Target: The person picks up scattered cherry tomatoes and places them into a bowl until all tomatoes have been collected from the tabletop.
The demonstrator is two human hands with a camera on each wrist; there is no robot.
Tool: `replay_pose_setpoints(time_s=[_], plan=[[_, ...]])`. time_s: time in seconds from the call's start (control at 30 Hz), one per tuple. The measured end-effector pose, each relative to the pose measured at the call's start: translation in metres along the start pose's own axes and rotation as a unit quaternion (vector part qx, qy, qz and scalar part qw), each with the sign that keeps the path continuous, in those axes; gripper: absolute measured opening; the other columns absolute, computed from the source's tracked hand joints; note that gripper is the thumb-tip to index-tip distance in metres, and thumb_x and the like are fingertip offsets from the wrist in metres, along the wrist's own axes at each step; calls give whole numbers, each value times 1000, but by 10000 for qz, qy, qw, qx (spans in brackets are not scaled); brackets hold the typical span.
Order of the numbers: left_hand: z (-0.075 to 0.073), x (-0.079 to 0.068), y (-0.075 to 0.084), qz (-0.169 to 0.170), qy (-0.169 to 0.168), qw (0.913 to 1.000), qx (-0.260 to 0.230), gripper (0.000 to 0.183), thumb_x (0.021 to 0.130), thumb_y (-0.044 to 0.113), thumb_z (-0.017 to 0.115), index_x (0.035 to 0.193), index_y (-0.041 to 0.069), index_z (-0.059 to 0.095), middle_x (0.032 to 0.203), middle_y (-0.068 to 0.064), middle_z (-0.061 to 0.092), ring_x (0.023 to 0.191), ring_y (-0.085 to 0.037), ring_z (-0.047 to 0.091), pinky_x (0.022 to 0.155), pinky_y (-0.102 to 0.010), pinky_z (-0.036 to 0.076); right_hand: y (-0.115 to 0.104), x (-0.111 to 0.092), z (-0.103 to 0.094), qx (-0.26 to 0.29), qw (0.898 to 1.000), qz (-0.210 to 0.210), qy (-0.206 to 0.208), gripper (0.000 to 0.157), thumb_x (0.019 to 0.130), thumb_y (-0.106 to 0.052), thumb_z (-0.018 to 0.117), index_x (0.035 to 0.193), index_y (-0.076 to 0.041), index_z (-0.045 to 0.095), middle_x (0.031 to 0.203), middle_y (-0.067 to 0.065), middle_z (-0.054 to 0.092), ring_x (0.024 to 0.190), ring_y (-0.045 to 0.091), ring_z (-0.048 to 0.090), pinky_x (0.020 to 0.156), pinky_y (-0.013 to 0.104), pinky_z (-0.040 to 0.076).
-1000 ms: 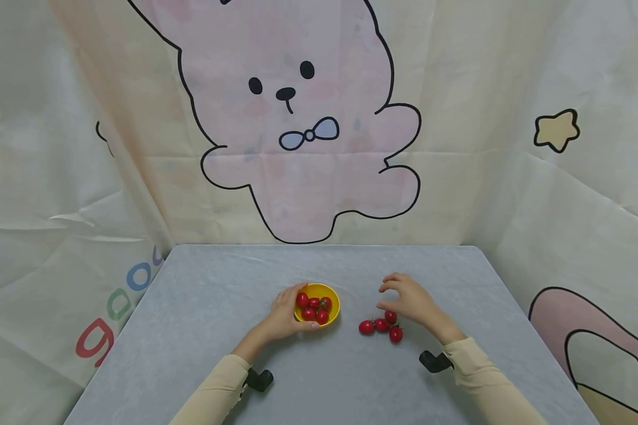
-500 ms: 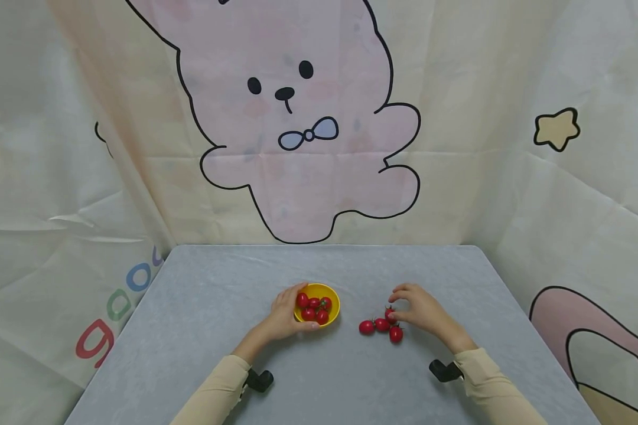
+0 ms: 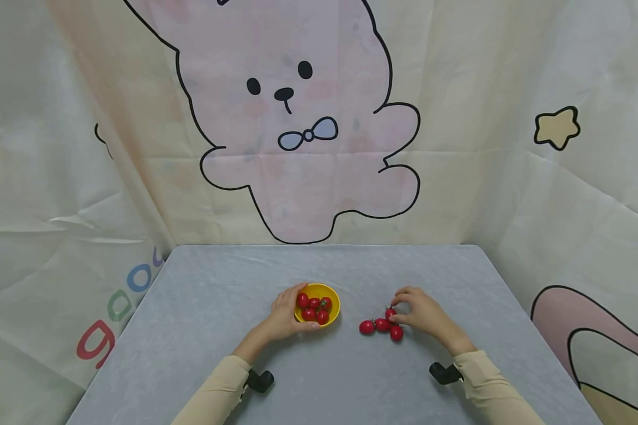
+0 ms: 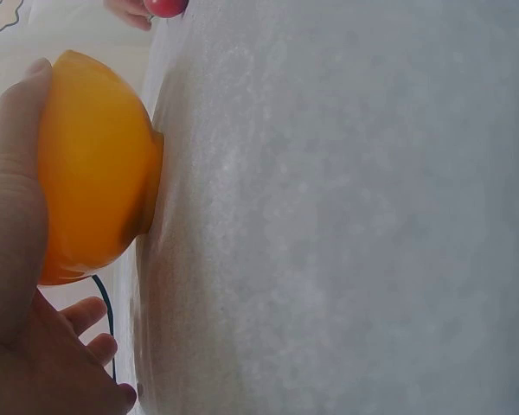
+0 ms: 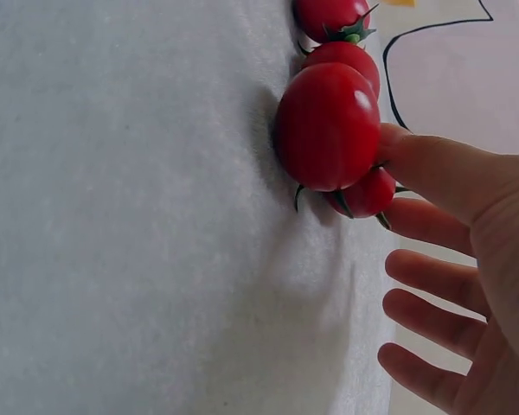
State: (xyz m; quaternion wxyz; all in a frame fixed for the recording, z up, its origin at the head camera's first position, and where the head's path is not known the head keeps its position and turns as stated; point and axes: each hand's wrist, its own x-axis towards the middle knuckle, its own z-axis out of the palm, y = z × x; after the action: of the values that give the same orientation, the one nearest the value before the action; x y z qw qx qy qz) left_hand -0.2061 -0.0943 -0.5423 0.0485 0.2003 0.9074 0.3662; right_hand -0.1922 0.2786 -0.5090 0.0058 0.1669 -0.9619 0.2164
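My left hand [image 3: 285, 317] grips a small yellow bowl [image 3: 334, 303] by its left side, thumb along the near side and fingers at the far rim. Inside the bowl lie several red cherry tomatoes [image 3: 309, 314]. To the right, a loose cluster of cherry tomatoes [image 3: 367, 327] with green stems lies on the table. My right hand [image 3: 424, 311] pinches the farthest cherry tomato [image 5: 370, 194] of this cluster between thumb and index finger, its other fingers spread apart. In the right wrist view a nearer cherry tomato [image 5: 327, 128] partly hides the pinched one.
A grey cloth-covered table [image 3: 319, 378] carries everything. Behind it hangs a pale curtain [image 3: 446, 195] printed with a pink bear, and more fabric closes in both sides. Black wrist mounts [image 3: 259, 381] sit under both sleeves.
My right hand has moved right and slightly down onto the farthest cherry tomato, and its thumb and index finger have closed around it. The left hand and bowl have stayed put.
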Motion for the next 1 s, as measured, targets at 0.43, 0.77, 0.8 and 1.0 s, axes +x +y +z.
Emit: replay_pose_setpoints(time_s=[0.43,0.77,0.8,1.0], plan=[[-2,-1,4,-52,-54,9999,-99,104,74,54,81,154,21,25,155,-13,37,142,-40,29,117,-65,20,1,4,6,-166,9994,-70,-292,34,76,-36,84,98,-12,75,113,7,67,109,29,60,96,51,50],[-2,-1,4,-62,-38,9999,-77,104,74,57,80,154,20,25,154,-14,37,141,-40,30,116,-66,22,0,5,6,-131,9994,-21,-327,33,75,-32,85,100,-12,75,113,6,66,110,29,60,98,52,50],[-2,-1,4,-88,-50,9999,-68,104,74,57,80,154,21,24,155,-13,37,141,-39,30,117,-65,21,0,5,6,-142,9993,-17,-331,33,75,-32,85,100,-13,75,113,6,66,110,29,60,98,51,50],[-2,-1,4,-133,-52,9999,-51,103,74,55,80,154,21,25,155,-13,37,141,-39,30,118,-65,20,-4,8,-1,-168,9995,-12,-265,34,76,-33,84,101,-13,75,115,7,66,111,29,60,98,52,51]])
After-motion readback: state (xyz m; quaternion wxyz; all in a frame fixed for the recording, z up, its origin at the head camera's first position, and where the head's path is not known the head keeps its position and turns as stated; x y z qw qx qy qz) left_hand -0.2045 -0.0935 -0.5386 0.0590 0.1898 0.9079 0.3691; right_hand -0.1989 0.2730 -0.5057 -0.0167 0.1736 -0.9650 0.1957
